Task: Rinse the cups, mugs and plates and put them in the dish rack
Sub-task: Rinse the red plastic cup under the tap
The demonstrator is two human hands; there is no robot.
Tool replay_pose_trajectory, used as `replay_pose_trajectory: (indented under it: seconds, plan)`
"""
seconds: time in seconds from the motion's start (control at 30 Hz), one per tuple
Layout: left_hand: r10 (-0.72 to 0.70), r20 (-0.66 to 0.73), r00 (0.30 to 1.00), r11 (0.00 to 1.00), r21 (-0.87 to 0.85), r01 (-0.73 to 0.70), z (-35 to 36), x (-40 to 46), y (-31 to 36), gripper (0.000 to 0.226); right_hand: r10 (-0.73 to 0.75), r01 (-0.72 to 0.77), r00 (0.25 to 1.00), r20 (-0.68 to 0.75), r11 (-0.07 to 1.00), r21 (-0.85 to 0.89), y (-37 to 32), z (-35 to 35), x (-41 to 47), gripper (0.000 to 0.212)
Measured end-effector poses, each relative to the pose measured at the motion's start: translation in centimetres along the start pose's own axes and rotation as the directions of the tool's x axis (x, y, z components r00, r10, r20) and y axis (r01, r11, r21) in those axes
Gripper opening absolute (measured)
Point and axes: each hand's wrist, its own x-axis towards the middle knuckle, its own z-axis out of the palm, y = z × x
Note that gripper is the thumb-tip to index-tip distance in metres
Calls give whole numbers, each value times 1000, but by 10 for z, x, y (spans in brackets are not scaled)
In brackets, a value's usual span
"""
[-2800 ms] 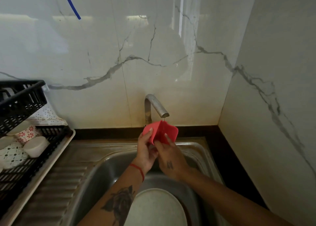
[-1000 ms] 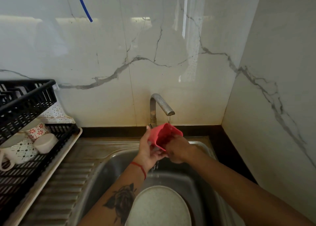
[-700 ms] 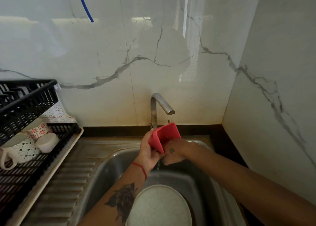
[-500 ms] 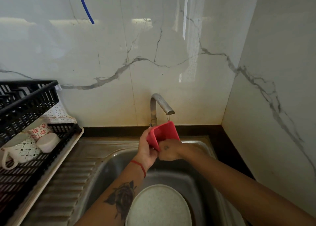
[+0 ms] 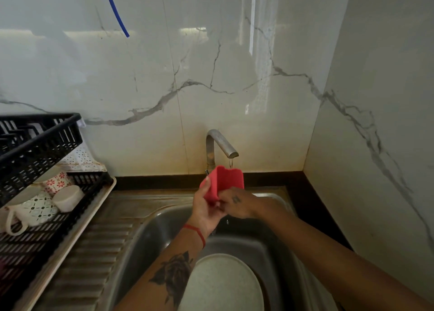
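Observation:
A red square cup (image 5: pixel 224 181) is held upright under the metal tap (image 5: pixel 220 145), and a thin stream of water falls at its rim. My left hand (image 5: pixel 206 208) grips the cup's left side. My right hand (image 5: pixel 237 203) holds its lower right side. A pale speckled plate (image 5: pixel 225 285) lies in the steel sink (image 5: pixel 145 245) below my arms. The black dish rack (image 5: pixel 47 216) at the left holds a red-flowered cup (image 5: pixel 57 181), a plain white cup (image 5: pixel 69 198) and a patterned mug (image 5: pixel 32 212) with a handle.
A ribbed steel draining board (image 5: pixel 94 252) runs between the rack and the basin. The rack has a black upper tier (image 5: pixel 35 146) and stands on a cream tray (image 5: pixel 70 240). Marble walls close the back and the right side. A blue tube (image 5: pixel 116 10) hangs on the back wall.
The red cup has turned from tilted with its mouth facing me to more upright under the tap. My right hand has shifted lower on the cup.

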Motion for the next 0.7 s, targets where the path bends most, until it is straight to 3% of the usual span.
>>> replay_pose_trajectory:
  seconds: [0.07,0.1,0.2,0.27,0.37,0.43,0.5,0.57,0.63,0.7]
  plan:
    - [5,-23,1000,1000,5,-5,0,2,-2,64,-3,10,997,73,996,-92,0,0,3,24]
    - [-2,-40,999,1000,21,3,-1,3,-2,65,5,20,993,115,975,-219,2,-3,4,29]
    - [-32,-41,999,998,58,35,-1,5,-2,65,80,17,987,138,807,-590,3,-17,7,40]
    - [-36,-40,999,996,74,39,1,7,-2,64,153,-47,978,142,822,-568,-3,-19,12,26]
    - [-41,-47,998,987,156,48,-1,8,1,67,192,-137,953,237,964,-227,-10,-13,13,13]
    - [-32,-43,999,979,198,40,-4,8,6,70,148,-71,956,252,954,-292,-7,-13,6,23]
    - [-46,-30,999,968,245,52,-5,7,12,74,106,34,976,188,783,-621,-1,-11,3,42]
    - [-53,-41,998,948,312,63,-2,8,17,76,40,50,995,93,606,-794,4,-7,5,43]
    - [-60,-60,996,952,298,75,2,7,15,76,6,-3,1000,1,699,-715,4,-7,7,27]
    - [-73,-25,997,981,178,76,6,8,7,72,58,-61,998,-21,904,-424,0,-8,10,17]
